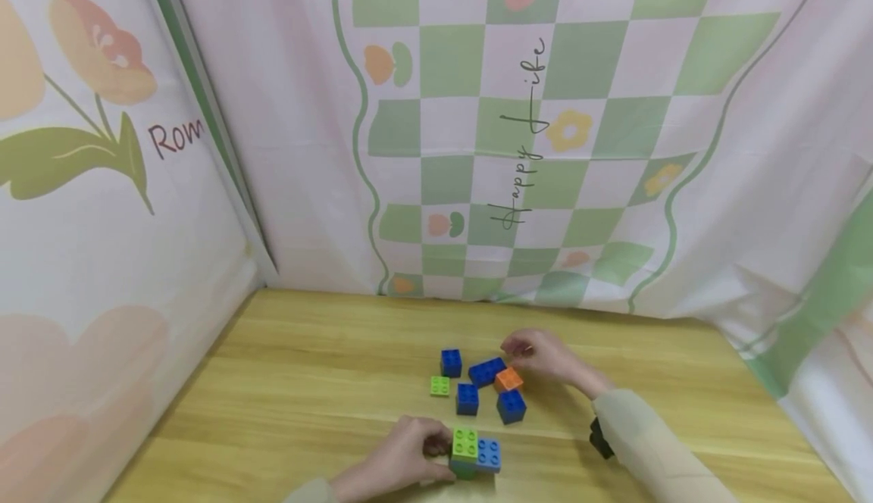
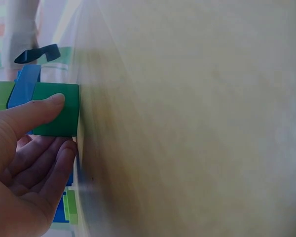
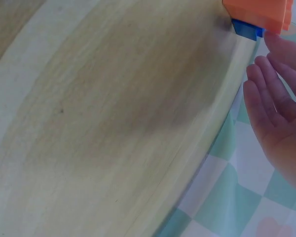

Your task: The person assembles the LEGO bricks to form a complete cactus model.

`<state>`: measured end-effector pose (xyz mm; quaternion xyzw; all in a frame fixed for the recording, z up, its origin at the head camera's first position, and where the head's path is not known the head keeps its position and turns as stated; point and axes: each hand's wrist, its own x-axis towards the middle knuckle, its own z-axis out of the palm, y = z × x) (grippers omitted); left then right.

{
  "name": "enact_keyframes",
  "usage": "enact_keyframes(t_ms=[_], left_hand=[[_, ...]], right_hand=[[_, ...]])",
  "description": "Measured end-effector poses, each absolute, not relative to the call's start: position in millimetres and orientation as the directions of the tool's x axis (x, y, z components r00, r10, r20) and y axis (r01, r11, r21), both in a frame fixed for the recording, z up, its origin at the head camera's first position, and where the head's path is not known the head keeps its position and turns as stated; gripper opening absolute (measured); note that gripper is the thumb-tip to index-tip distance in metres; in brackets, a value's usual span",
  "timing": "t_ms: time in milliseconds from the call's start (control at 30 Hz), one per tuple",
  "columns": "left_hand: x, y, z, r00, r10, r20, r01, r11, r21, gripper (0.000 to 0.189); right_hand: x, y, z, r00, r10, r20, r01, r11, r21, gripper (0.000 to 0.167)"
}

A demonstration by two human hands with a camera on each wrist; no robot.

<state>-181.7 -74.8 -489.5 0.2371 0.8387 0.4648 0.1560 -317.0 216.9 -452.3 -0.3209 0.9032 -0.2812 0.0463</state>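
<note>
My left hand (image 1: 402, 454) grips a small stack of toy building bricks at the front of the table. The thumb lies against its dark green brick (image 2: 61, 111) in the left wrist view. A light blue brick (image 1: 489, 454) sits above that, and a lime brick (image 1: 465, 442) tops the stack. My right hand (image 1: 543, 355) hovers with loosely bent fingers beside an orange brick (image 1: 508, 380), holding nothing. In the right wrist view its fingertips (image 3: 271, 42) come close to the orange brick (image 3: 259, 12).
Loose dark blue bricks lie behind the stack: a long one (image 1: 487, 372) and shorter ones (image 1: 451, 363), (image 1: 467, 399) and a blue brick (image 1: 511, 407). A flat lime brick (image 1: 439, 386) lies at their left. Patterned curtains (image 1: 307, 147) border the wooden table (image 1: 307, 367).
</note>
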Motion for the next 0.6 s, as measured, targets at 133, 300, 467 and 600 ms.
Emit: enact_keyframes(t_ms=[133,300,467,600], left_hand=[[-182.2,-75.0,-489.4,-0.840,0.541,-0.049,0.243,0.455,0.857,0.030],[-182.8,-74.8,-490.7,-0.839,0.540,-0.064,0.223,0.450,0.865,0.030],[-183.0,-75.0,-491.5,-0.836,0.544,-0.068,0.217,0.442,0.870,0.030],[-183.4,-75.0,-491.9,-0.835,0.545,-0.067,0.219,0.443,0.869,0.030]], right_hand=[[-317.9,216.3,-453.5,-0.780,-0.621,0.081,-0.556,0.627,-0.545,0.029],[-318.5,215.5,-456.2,-0.779,-0.625,0.061,-0.554,0.638,-0.535,0.030],[-320.0,214.1,-457.3,-0.775,-0.631,0.031,-0.540,0.637,-0.550,0.031],[-321.8,212.8,-457.9,-0.759,-0.651,0.011,-0.536,0.615,-0.579,0.033]])
